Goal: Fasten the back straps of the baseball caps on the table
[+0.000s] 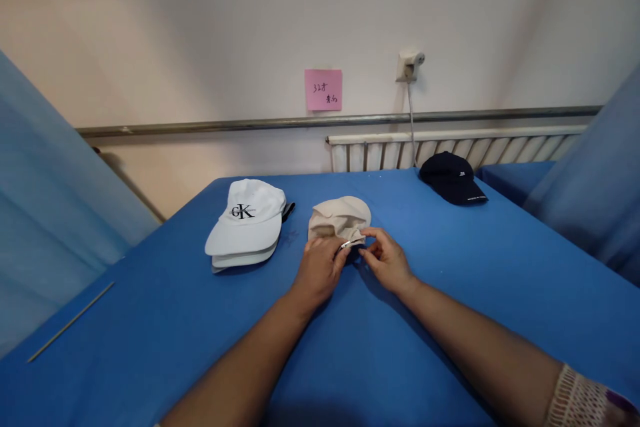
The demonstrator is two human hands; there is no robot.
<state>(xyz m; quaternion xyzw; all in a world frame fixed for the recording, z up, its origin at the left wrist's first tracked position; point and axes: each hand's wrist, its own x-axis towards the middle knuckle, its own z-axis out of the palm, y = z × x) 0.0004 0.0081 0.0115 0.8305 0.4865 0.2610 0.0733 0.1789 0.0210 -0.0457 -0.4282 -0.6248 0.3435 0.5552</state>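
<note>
A beige baseball cap (pixel 343 213) lies on the blue table, its brim pointing away from me and its back toward me. My left hand (pixel 320 270) is closed on the near left edge of the cap, by the strap (pixel 353 242) with a small shiny part, perhaps a buckle. From the right, my right hand (pixel 386 259) pinches the cap's back edge, thumb and forefinger close together near the strap's end. What exactly lies between those fingertips is too small to tell.
Left of the beige cap sits a stack of white caps (pixel 250 223) with black lettering. A dark navy cap (pixel 450 177) rests at the back right. A thin stick (pixel 71 321) lies at the left edge of the blue table (pixel 450 320). Blue curtains (pixel 55 213) hang at both sides.
</note>
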